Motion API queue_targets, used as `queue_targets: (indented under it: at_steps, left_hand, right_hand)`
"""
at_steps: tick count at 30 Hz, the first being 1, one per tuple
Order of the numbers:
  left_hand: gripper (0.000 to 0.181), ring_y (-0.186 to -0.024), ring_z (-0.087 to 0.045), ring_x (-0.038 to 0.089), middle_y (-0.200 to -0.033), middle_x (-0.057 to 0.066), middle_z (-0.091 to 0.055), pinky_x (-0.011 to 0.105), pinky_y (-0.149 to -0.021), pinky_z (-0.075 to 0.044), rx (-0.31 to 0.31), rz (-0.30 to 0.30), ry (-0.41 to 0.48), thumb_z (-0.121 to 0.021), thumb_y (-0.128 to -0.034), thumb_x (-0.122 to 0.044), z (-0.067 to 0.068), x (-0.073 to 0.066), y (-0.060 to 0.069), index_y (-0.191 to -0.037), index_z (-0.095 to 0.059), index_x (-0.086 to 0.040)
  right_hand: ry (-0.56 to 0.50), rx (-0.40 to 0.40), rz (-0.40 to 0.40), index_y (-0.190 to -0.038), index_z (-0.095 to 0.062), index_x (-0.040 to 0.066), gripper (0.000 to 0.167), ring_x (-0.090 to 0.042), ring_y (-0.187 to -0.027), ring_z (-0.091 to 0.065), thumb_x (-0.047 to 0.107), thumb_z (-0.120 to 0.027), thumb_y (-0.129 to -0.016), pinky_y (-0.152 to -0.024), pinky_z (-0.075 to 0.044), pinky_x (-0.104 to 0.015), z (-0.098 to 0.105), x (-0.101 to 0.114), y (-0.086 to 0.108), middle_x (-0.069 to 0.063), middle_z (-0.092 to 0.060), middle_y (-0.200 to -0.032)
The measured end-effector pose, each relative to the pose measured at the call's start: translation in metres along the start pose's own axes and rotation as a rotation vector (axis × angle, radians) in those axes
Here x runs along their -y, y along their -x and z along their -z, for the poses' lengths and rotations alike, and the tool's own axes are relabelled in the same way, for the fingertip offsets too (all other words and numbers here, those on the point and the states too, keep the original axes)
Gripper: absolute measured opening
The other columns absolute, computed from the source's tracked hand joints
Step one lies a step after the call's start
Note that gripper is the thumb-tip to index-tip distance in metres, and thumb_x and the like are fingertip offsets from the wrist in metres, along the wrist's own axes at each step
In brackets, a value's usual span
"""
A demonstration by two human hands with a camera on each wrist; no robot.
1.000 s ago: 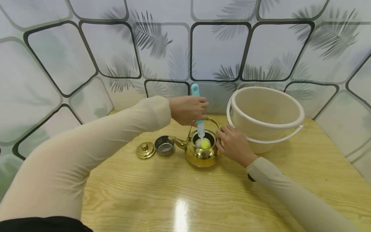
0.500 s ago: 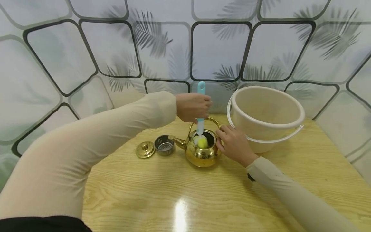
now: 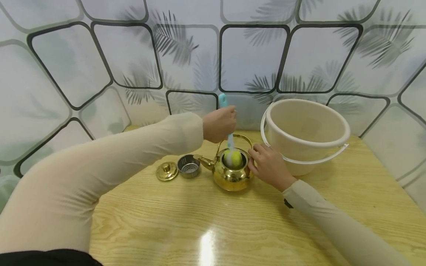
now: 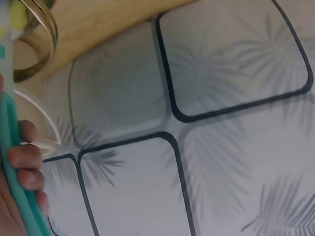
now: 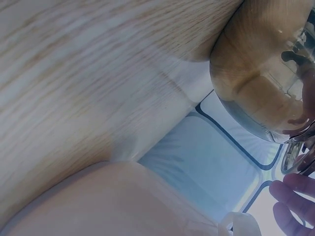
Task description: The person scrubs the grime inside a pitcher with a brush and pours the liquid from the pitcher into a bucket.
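My left hand (image 3: 219,123) grips the blue handle of a sponge brush (image 3: 222,99), fingers curled round it. The yellow-and-white sponge head (image 3: 233,159) sits in the mouth of a shiny gold teapot (image 3: 231,181), whose hoop handle stands upright. In the left wrist view, the fingers (image 4: 29,157) wrap the teal brush handle (image 4: 19,182). My right hand (image 3: 270,165) holds the teapot's right side by the foot of its hoop handle, thumb towards the front. The right wrist view shows its fingertips (image 5: 293,201) beside the teapot's rounded body (image 5: 261,73).
Left of the teapot lie a perforated metal strainer cup (image 3: 189,167) and a gold lid (image 3: 167,171). A large off-white bucket (image 3: 299,149) with its handle lowered stands at the right on the wooden table (image 3: 166,221). A patterned wall covering (image 3: 253,59) rises behind.
The brush's handle end swung right, then back left, while its sponge head turned in the teapot's mouth. My left hand moved with it. The right hand and teapot stayed in place.
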State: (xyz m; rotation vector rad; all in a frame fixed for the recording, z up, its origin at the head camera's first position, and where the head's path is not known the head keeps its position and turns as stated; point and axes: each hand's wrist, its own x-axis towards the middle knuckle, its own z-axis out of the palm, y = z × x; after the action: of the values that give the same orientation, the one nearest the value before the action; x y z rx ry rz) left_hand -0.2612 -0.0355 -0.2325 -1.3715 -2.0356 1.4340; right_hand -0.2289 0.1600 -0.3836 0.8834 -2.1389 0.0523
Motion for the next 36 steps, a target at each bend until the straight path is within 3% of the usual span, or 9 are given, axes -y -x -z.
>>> queue_targets:
  at_steps: [3, 6, 11, 15, 21, 25, 31, 36]
  left_hand:
    - [0.042, -0.062, -0.029, 0.014, -0.064, -0.004, -0.039, 0.03, -0.062, -0.019, -0.017, 0.085, 0.036, -0.042, -0.0935, -0.052, -0.002, -0.009, 0.006, -0.072, -0.049, -0.017]
    - [0.04, -0.061, -0.029, 0.015, -0.066, -0.005, -0.048, 0.029, -0.061, -0.019, -0.029, 0.138, 0.107, -0.045, -0.0933, -0.051, -0.005, -0.015, 0.012, -0.078, -0.058, -0.016]
    - [0.045, -0.075, -0.05, 0.016, -0.089, 0.0, -0.066, 0.029, -0.075, -0.04, -0.004, 0.131, 0.165, -0.043, -0.0941, -0.051, -0.01, -0.016, 0.014, -0.1, -0.063, -0.011]
    - [0.051, -0.083, -0.055, 0.018, -0.094, 0.002, -0.067, 0.031, -0.08, -0.042, -0.037, 0.115, 0.163, -0.04, -0.0942, -0.055, -0.018, -0.015, 0.013, -0.106, -0.062, -0.011]
    - [0.05, -0.085, -0.056, 0.019, -0.096, 0.002, -0.068, 0.032, -0.081, -0.04, -0.189, 0.052, 0.138, -0.041, -0.0934, -0.056, -0.031, -0.009, 0.011, -0.102, -0.061, -0.01]
    - [0.05, -0.088, -0.056, 0.02, -0.097, 0.004, -0.068, 0.033, -0.084, -0.04, -0.258, -0.006, 0.125, -0.042, -0.0927, -0.056, -0.037, -0.004, 0.007, -0.102, -0.059, -0.01]
    - [0.049, -0.083, -0.051, 0.021, -0.093, 0.004, -0.065, 0.032, -0.081, -0.037, -0.286, -0.091, 0.147, -0.044, -0.0919, -0.056, -0.041, 0.004, 0.0, -0.103, -0.056, -0.01]
    - [0.048, -0.089, -0.051, 0.022, -0.098, 0.004, -0.065, 0.033, -0.085, -0.038, -0.292, -0.187, 0.144, -0.046, -0.0915, -0.054, -0.036, 0.011, -0.006, -0.113, -0.057, -0.013]
  right_hand:
    - [-0.005, -0.001, -0.004, -0.081, -0.06, 0.005, 0.007, -0.024, -0.064, -0.053, 0.011, -0.058, -0.077, -0.05, -0.041, -0.032, 0.0, 0.0, 0.0, -0.008, -0.054, -0.075]
    - [-0.008, -0.003, -0.007, -0.08, -0.06, 0.005, 0.007, -0.024, -0.064, -0.053, 0.011, -0.058, -0.077, -0.05, -0.041, -0.032, 0.001, 0.0, 0.0, -0.008, -0.054, -0.075]
    - [-0.009, -0.004, -0.011, -0.08, -0.06, 0.005, 0.007, -0.024, -0.064, -0.054, 0.011, -0.058, -0.077, -0.051, -0.041, -0.032, 0.001, -0.001, 0.0, -0.008, -0.055, -0.076]
    - [-0.012, -0.003, -0.013, -0.08, -0.06, 0.005, 0.006, -0.023, -0.064, -0.053, 0.011, -0.058, -0.078, -0.05, -0.041, -0.032, 0.001, 0.0, 0.0, -0.008, -0.054, -0.075]
    - [-0.015, -0.001, -0.01, -0.079, -0.06, 0.005, 0.006, -0.024, -0.064, -0.053, 0.01, -0.059, -0.077, -0.051, -0.042, -0.032, 0.001, 0.0, 0.0, -0.008, -0.053, -0.075]
    - [-0.017, 0.003, -0.008, -0.079, -0.059, 0.005, 0.006, -0.024, -0.064, -0.053, 0.01, -0.059, -0.076, -0.051, -0.042, -0.032, 0.0, 0.0, -0.001, -0.008, -0.053, -0.075]
    - [-0.022, 0.01, -0.006, -0.079, -0.059, 0.005, 0.006, -0.023, -0.064, -0.053, 0.01, -0.059, -0.076, -0.051, -0.041, -0.032, 0.001, 0.001, -0.001, -0.008, -0.053, -0.075]
    - [-0.023, 0.026, -0.008, -0.08, -0.059, 0.005, 0.006, -0.023, -0.065, -0.054, 0.01, -0.06, -0.077, -0.052, -0.043, -0.033, 0.002, 0.0, -0.001, -0.008, -0.054, -0.076]
